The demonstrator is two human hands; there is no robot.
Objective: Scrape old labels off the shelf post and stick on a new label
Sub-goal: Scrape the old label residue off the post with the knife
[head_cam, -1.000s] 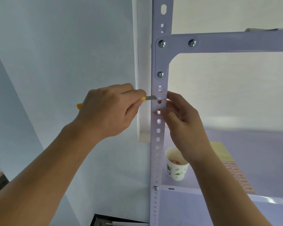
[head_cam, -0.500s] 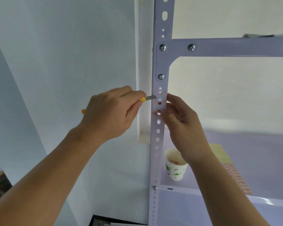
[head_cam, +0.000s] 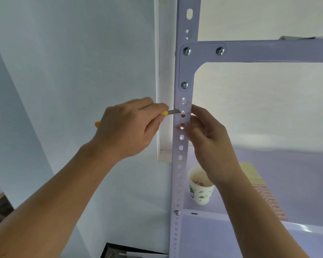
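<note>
Reddish label scraps (head_cam: 183, 120) cling to the white shelf post (head_cam: 181, 146) just below its bolted bracket, as a person scrapes at them. Left hand (head_cam: 127, 131) is clenched around a yellow-handled knife (head_cam: 166, 113), blade tip touching the post's face. Right hand (head_cam: 207, 135) steadies the post's right edge, fingers (head_cam: 198, 110) loosely curled and close beside the blade. A slip across the smooth metal could likely drive the blade into those fingers or scratch the paint. Paper cup (head_cam: 200, 190) and label sheet (head_cam: 268, 200) wait on the shelf below.
</note>
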